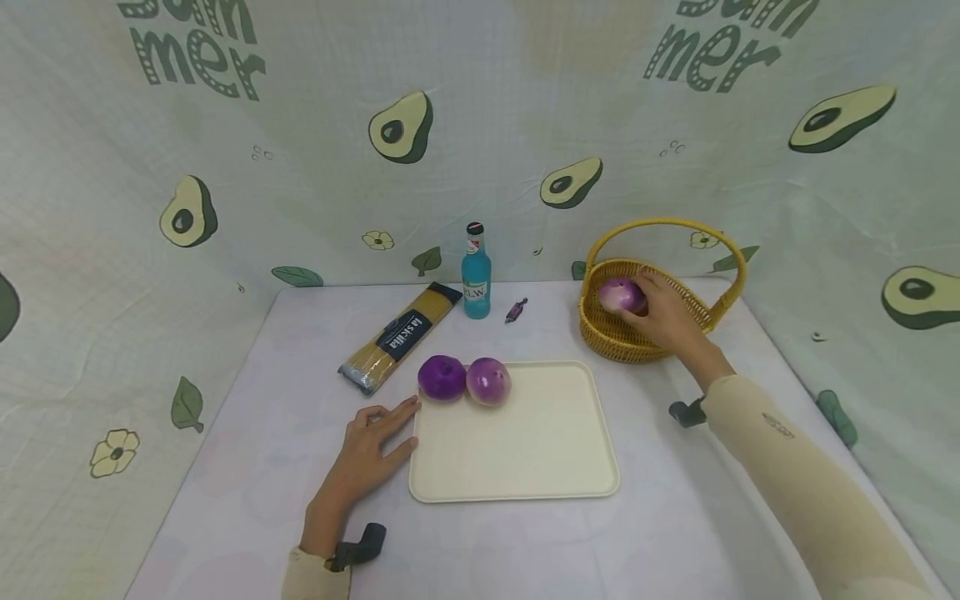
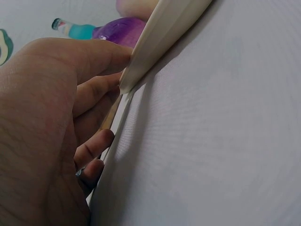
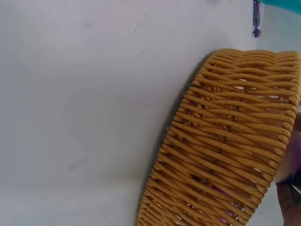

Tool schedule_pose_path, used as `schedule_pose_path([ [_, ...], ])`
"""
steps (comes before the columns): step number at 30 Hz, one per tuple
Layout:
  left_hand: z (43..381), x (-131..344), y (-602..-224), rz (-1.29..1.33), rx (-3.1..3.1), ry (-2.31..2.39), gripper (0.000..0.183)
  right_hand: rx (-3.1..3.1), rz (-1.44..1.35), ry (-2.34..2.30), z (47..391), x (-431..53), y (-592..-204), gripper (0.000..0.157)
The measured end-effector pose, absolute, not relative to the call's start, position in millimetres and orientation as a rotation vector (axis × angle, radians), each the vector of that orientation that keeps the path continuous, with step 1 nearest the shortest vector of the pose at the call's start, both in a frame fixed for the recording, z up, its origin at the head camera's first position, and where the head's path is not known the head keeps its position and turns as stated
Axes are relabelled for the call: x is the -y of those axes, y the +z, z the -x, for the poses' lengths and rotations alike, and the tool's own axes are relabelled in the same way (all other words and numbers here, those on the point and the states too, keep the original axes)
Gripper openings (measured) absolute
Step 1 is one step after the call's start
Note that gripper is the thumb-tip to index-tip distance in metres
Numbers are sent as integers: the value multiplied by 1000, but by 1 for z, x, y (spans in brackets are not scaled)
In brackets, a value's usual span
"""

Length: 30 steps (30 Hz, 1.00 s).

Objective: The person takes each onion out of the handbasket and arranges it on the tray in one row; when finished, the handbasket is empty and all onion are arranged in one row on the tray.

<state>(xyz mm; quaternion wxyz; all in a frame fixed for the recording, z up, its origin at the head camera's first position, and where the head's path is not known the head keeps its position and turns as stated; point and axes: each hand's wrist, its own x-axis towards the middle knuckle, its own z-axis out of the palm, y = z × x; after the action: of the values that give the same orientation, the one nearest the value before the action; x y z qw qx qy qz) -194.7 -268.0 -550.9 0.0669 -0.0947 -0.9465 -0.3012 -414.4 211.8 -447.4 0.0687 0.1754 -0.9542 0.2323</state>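
Observation:
My right hand [image 1: 660, 312] reaches under the arched handle of a yellow wicker basket [image 1: 628, 346] and grips a purple onion [image 1: 621, 295] inside it, fingers over the top and thumb at the near side. In the right wrist view the woven basket wall [image 3: 221, 141] hides most of that onion. My left hand [image 1: 366, 457] rests at the left edge of a cream tray [image 1: 517, 450], index finger and thumb extended to its rim. On the tray's far left corner sit a dark purple round vegetable [image 1: 442, 378] and a lighter purple onion [image 1: 488, 382], side by side.
Behind the tray lie a pack of spaghetti [image 1: 401, 337] with a dark label and a small purple wrapped candy [image 1: 516, 310]. A blue bottle [image 1: 476, 275] stands upright between them. An avocado-print cloth [image 1: 480, 167] hangs behind the white table.

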Motion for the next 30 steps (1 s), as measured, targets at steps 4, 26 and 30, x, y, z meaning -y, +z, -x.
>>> schedule_pose_path([
  [4,195,267,-551,275,2876,-916,57,2855,-545,716,410,-213,-447,68],
  [26,194,268,-549,285,2866,-901,58,2814,-548,717,390,-213,-439,67],
  [30,194,267,-549,286,2866,-895,58,2794,-564,727,386,-213,-437,67],
])
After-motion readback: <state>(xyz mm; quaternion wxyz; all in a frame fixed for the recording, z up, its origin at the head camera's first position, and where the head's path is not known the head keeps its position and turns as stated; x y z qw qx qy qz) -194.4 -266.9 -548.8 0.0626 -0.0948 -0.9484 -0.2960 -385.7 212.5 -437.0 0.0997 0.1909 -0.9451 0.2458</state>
